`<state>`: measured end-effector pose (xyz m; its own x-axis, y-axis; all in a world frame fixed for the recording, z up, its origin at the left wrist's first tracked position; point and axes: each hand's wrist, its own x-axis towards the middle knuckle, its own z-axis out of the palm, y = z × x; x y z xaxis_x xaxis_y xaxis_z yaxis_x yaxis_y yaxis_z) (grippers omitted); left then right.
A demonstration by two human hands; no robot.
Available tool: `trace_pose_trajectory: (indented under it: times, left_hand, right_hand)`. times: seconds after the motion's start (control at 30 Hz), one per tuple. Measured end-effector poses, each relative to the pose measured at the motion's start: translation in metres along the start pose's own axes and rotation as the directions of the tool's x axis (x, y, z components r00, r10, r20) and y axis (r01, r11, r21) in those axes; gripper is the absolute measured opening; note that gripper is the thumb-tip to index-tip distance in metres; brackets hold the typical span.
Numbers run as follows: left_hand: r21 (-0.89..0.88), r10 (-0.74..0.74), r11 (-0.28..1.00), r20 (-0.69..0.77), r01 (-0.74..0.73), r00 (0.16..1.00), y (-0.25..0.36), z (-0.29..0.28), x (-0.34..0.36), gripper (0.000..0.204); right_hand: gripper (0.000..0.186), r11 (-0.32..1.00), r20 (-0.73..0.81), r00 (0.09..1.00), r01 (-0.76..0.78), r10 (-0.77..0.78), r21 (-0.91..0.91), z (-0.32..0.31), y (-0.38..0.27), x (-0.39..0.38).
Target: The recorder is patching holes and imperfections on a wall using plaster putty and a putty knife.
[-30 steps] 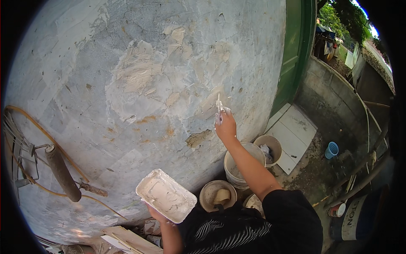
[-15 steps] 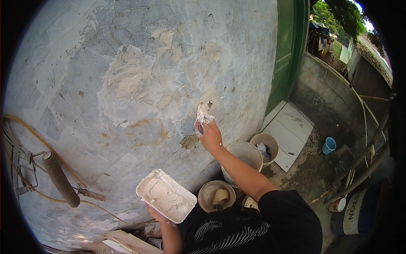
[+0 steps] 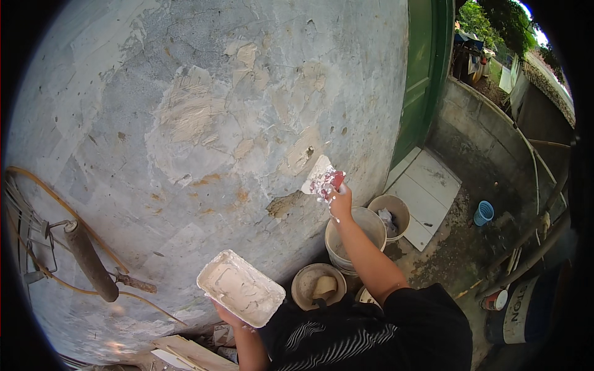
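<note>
My right hand (image 3: pixel 341 203) is closed around the red handle of a putty knife (image 3: pixel 319 174). Pale putty is smeared over its blade and handle and over my fingers. The blade is by the grey wall (image 3: pixel 133 80), just below a small dark hole (image 3: pixel 310 151) ringed with fresh putty; whether it touches is unclear. A brown chipped patch (image 3: pixel 284 205) lies lower left of the knife. Below and to the left, my left hand (image 3: pixel 229 314) grips a white rectangular tub (image 3: pixel 204 278) from underneath, its fingers partly hidden. Beige putty (image 3: pixel 238 285) lies inside the tub.
Two buckets (image 3: pixel 339 247) (image 3: pixel 406 213) and a round basin (image 3: pixel 298 297) stand along the wall's foot. A paint roller (image 3: pixel 90 263) hangs at left beside a hose. Toward the right are a green door (image 3: pixel 419 93), pale floor panels (image 3: pixel 427 198), a blue plastic basket (image 3: pixel 483 213) and a drum (image 3: pixel 516 315).
My right hand has drawn the putty knife down and to the right, away from the hole, and turned it so the blade shows. The tub has shifted slightly left.
</note>
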<state>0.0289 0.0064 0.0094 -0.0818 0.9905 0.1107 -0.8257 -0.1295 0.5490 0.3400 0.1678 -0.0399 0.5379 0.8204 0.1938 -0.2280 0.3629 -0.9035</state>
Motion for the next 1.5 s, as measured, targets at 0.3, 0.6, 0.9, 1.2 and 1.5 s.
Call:
trace_pose_trajectory:
  times: [0.3, 0.6, 0.9, 1.2, 1.5]
  left_hand:
    - [0.006, 0.020, 1.000, -0.026, -0.019, 0.999, 0.003, -0.002, -0.001, 0.055]
    - [-0.007, 0.018, 1.000, -0.008, -0.018, 1.000, 0.003, -0.010, 0.002, 0.056]
    - [0.005, 0.043, 0.999, -0.026, -0.043, 0.999, 0.004, -0.018, 0.008, 0.057]
    - [0.000, 0.011, 1.000, -0.110, -0.011, 0.994, -0.002, -0.013, 0.017, 0.060]
    - [0.065, 0.016, 0.998, -0.136, -0.008, 0.991, -0.012, -0.012, 0.031, 0.057]
  right_hand:
    - [0.026, 0.932, -0.039, 0.992, -0.099, 0.120, 0.348, 0.001, -0.020, 0.014]
    - [0.021, 0.672, 0.052, 0.883, 0.393, -0.467, -0.627, 0.015, -0.032, 0.032]
    - [0.036, 0.552, 0.065, 0.781, 0.495, -0.622, -0.672, 0.041, -0.035, 0.029]
    - [0.028, 0.399, 0.149, 0.805, 0.434, -0.574, -0.808, 0.059, -0.010, 0.029]
    - [0.021, 0.416, 0.183, 0.873, 0.388, -0.452, -0.822, 0.070, 0.007, 0.016]
